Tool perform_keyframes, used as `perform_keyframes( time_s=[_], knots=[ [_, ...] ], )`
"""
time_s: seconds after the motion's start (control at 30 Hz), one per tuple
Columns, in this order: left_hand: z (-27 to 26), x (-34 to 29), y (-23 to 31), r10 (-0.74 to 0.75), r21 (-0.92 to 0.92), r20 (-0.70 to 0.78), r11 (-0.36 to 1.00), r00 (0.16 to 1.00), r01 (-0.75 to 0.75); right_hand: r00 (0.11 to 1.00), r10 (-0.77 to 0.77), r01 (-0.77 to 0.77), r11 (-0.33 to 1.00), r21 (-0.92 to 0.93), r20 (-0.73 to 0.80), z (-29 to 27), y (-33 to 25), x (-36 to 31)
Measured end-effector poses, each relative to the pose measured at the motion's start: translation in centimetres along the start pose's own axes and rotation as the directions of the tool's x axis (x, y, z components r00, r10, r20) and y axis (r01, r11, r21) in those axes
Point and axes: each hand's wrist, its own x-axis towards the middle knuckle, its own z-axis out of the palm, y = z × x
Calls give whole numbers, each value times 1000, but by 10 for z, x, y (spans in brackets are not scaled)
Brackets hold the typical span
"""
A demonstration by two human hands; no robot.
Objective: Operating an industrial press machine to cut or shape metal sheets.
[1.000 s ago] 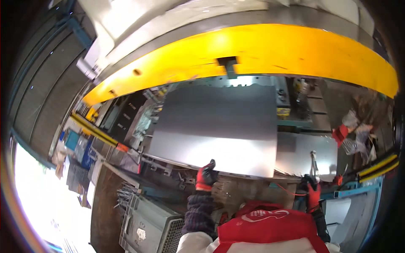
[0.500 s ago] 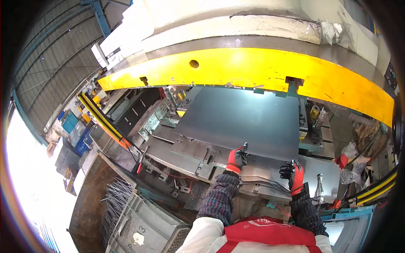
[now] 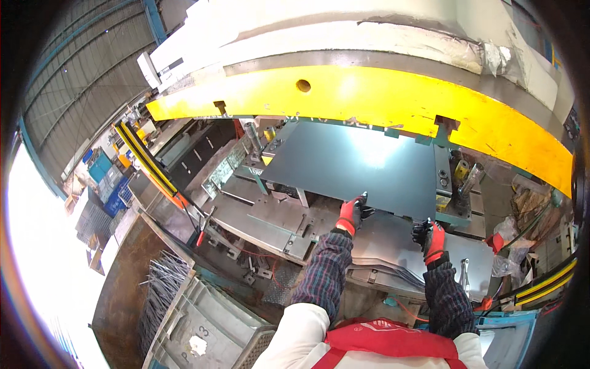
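A large flat dark-grey metal sheet lies under the yellow press ram, over the die. My left hand, in a red and black glove, is closed on the sheet's near edge, thumb on top. At the near right corner my right hand, gloved the same way, has its fingers curled at the edge; the fingers are partly hidden. Below and nearer to me lies a stack of metal sheets with bent front edges. Beside my right hand a ratchet wrench rests on the stack.
The yellow ram spans overhead. Die guide posts stand right and left of the sheet. Yellow-black striped bars flank the press. At lower left are a grey plastic crate and a rusty bin with metal strips.
The metal sheet has moved farther in, away from me, under the ram. Both hands have moved forward with it, and more of the stack and die shows in front.
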Motion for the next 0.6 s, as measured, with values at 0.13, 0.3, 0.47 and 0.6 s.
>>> perform_keyframes(
  time_s=[0.13, 0.3, 0.47, 0.6],
  knots=[
    [7, 3, 11, 1, 94, -36, 996, 999, 2, 994, 6, -29, 976, -215, -105, -4, -5, 14],
    [-3, 18, -1, 36, 127, -36, 991, 999, -31, 998, 26, -52, 887, -460, -63, -4, -21, 7],
    [-25, 20, -10, 72, -68, 75, 995, 995, -67, 981, 195, -178, 923, -340, 18, -10, -22, -7],
    [-9, -44, -26, -169, -138, 228, 969, 959, 204, 940, 296, -257, 941, -221, 171, -55, -6, -52]
  ],
)
